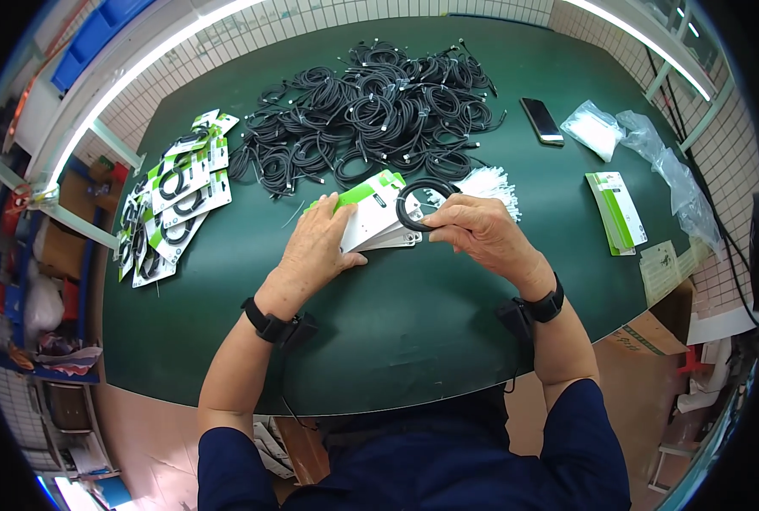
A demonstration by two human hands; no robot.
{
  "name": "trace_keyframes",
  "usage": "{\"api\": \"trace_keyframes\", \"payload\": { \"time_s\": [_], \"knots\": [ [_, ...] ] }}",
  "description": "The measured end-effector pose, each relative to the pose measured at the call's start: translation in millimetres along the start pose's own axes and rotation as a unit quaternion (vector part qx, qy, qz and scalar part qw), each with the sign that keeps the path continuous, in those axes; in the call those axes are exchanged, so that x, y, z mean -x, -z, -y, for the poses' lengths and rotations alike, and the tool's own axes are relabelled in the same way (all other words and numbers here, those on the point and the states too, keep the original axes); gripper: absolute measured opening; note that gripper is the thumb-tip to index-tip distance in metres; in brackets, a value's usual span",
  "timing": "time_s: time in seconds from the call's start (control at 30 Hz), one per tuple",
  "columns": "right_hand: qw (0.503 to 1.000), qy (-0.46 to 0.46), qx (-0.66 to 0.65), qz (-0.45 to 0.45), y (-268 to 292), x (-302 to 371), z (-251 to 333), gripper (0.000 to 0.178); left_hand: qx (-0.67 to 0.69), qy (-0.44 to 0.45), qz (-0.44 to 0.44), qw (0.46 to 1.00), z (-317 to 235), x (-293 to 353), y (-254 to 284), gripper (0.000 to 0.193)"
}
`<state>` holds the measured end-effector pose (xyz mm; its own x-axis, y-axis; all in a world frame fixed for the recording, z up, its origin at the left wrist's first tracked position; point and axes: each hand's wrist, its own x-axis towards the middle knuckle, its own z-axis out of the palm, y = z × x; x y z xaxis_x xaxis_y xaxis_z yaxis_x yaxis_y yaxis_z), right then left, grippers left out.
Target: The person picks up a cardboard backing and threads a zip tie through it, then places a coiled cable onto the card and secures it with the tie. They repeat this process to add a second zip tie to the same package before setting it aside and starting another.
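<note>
My right hand (486, 232) pinches a coiled black cable (403, 207) between thumb and fingers. The coil stands over the right end of a small stack of white and green packaging cards (371, 223). On the left edge of those cards my left hand (318, 243) is closed, its fingers on top and its thumb along the near side. Just behind my right hand lies a heap of thin white plastic strips (497, 189), partly hidden by the hand. A big pile of coiled black cables (379, 106) spreads beyond both hands.
Cards with black cables attached (175, 192) are heaped at the left. To the right are a phone (541, 121), a clear bag of white material (594, 129), another stack of green and white cards (615, 213) and crumpled clear plastic (682, 183). The dark green table's (379, 341) near edge curves before me.
</note>
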<state>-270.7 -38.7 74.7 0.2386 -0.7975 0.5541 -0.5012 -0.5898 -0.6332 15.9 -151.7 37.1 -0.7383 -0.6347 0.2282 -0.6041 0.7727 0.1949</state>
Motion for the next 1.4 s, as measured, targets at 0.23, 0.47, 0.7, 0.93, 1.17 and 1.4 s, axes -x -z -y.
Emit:
{"api": "trace_keyframes", "payload": {
  "time_s": [0.23, 0.47, 0.7, 0.93, 1.17, 1.4],
  "knots": [
    [0.999, -0.017, 0.022, -0.045, 3.9, 0.7, -4.5, 0.02, 0.007, -0.053, -0.112, 0.992, 5.1, 2.3, 19.7, 0.033],
    [0.996, 0.0, -0.047, -0.078, 3.1, 3.2, 1.7, 0.021, -0.018, -0.128, -0.097, 0.987, -46.0, 31.0, 58.6, 0.021],
    [0.997, 0.044, -0.047, -0.05, -4.5, 1.4, 17.1, 0.021, -0.002, -0.102, -0.045, 0.994, -63.3, 63.2, 50.9, 0.018],
    [0.998, 0.044, -0.04, -0.021, -19.7, 3.5, 24.5, 0.02, 0.043, -0.068, -0.02, 0.997, -69.4, 62.2, 48.5, 0.017],
    [0.998, 0.032, 0.01, -0.045, -53.1, 10.6, 23.4, 0.021, 0.063, -0.077, -0.028, 0.995, -76.8, 45.2, 27.9, 0.014],
    [0.993, 0.016, 0.047, -0.106, -63.2, 10.0, 13.3, 0.027, 0.086, -0.057, -0.023, 0.994, -71.4, 39.0, 29.9, 0.016]
  ]
}}
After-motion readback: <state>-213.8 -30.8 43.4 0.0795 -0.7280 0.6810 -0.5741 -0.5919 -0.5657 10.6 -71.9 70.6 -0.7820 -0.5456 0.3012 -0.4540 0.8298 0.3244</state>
